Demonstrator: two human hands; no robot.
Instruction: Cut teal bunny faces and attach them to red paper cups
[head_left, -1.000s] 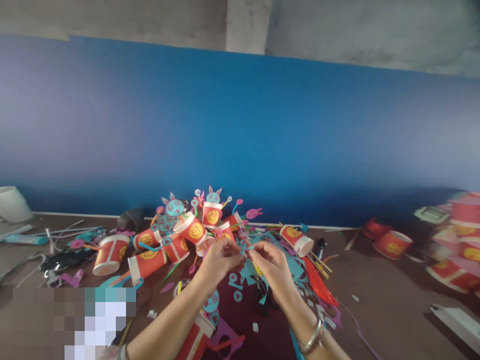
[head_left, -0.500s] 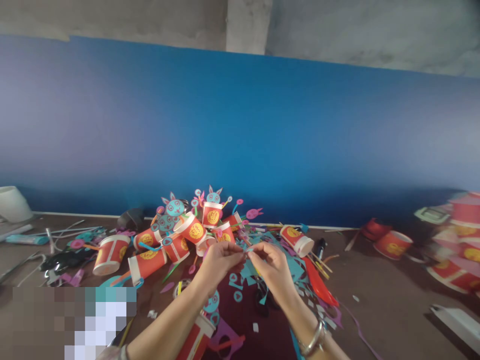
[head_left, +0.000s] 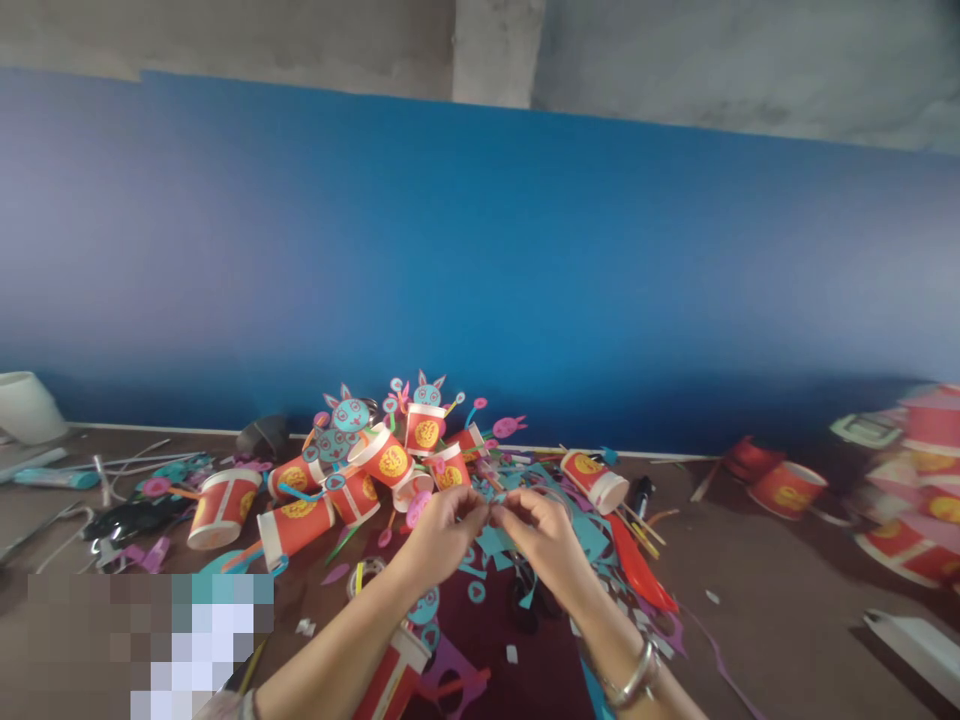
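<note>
My left hand (head_left: 447, 535) and my right hand (head_left: 546, 537) meet over the middle of the table. Thumb and fingers are pinched together on both, tips almost touching. Whatever lies between the fingertips is too small to make out. A pink paper oval (head_left: 418, 509) shows at the left hand's outer edge; I cannot tell whether that hand holds it. Teal paper scraps (head_left: 495, 541) lie beneath the fingers. Behind and left is a heap of red paper cups (head_left: 382, 455) with yellow emblems, some bearing teal rabbit faces (head_left: 350, 414) and coloured straws.
Between my forearms stand a tape roll (head_left: 366, 577) and a cup (head_left: 401, 670). A red pointed object (head_left: 637, 565) lies right, near a tipped cup (head_left: 592, 480) and a black marker (head_left: 643, 492). More stacked cups (head_left: 934, 425) stand far right. A blue wall panel (head_left: 480, 270) rises behind.
My fingertips have shifted slightly, with the right hand's fingers more curled inward. The pink oval beside my left hand now shows plainly. The things on the table look unmoved.
</note>
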